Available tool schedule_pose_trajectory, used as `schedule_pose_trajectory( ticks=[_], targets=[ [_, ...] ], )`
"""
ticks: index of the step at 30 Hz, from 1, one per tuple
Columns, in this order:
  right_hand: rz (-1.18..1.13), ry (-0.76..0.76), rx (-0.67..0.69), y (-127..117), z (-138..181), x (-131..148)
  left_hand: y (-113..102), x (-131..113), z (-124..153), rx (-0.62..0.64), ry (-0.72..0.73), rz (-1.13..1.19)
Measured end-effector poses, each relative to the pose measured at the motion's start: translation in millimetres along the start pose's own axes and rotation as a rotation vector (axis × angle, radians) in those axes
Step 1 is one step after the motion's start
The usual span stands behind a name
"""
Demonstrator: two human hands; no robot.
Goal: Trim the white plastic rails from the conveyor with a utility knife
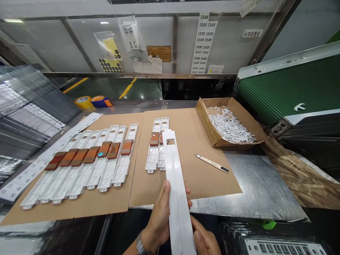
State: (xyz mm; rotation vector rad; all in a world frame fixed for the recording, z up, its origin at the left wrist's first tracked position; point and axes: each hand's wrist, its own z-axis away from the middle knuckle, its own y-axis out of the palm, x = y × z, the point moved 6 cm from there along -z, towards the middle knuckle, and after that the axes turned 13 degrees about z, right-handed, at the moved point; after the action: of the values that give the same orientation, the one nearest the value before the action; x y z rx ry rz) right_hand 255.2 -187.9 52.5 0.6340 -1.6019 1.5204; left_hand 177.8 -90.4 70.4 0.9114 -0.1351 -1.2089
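We have a metal table (255, 187), two cardboard sheets (196, 141) laid on it, tape rolls (82, 102) back left. On the sheets we mark white strips (122, 173) in two groups, plus a knife (212, 163); open carton (205, 123) at right.

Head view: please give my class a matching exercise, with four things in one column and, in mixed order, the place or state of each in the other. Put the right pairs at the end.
Things
1. Knife
2. Open cardboard box
3. Yellow tape roll
4. Raised white strip

Places and states
A. Beside a blue-and-orange roll
B. In the left hand, with the right hand by its near end
C. Lying on a cardboard sheet, pointed end to the left
D. Holding many small white pieces

Pairs: 1-C, 2-D, 3-A, 4-B
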Motion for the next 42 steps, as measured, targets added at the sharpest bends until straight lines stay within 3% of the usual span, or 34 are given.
schedule_pose_trajectory(
  ticks=[2, 4, 8, 13, 18, 24, 31, 42],
  targets=[
    [0.352, -0.135, -0.097, -17.9, -20.8, -8.4, -1.4, -4.9, -3.2, 0.003, 0.026, 0.032],
    [0.708, -0.105, -0.241, -43.6, -52.4, -28.1, 0.7, -14.4, -6.0, 0.029, 0.049, 0.068],
    [0.925, -0.020, -0.318, -86.7, -120.8, -66.6, 4.7, -34.9, -7.5, 0.076, 0.076, 0.142],
    [1.040, -0.055, -0.220, -98.2, -154.9, -80.1, -3.7, -52.1, -5.6, 0.080, 0.166, 0.186],
    [0.957, -0.088, -0.267, -96.2, -141.2, -69.8, -12.2, -59.3, -5.1, 0.064, 0.263, 0.217],
    [0.675, -0.128, -0.356, -91.6, -85.8, -41.1, -6.2, -59.4, -4.8, 0.077, 0.304, 0.221],
    [0.203, 0.033, -0.237, -61.8, -29.8, -33.0, 4.8, -55.2, -0.4, 0.115, 0.288, 0.202],
    [-0.104, 0.020, -0.008, -33.1, -2.6, -3.9, 1.5, -50.6, -0.2, 0.089, 0.257, 0.181]
  ],
)
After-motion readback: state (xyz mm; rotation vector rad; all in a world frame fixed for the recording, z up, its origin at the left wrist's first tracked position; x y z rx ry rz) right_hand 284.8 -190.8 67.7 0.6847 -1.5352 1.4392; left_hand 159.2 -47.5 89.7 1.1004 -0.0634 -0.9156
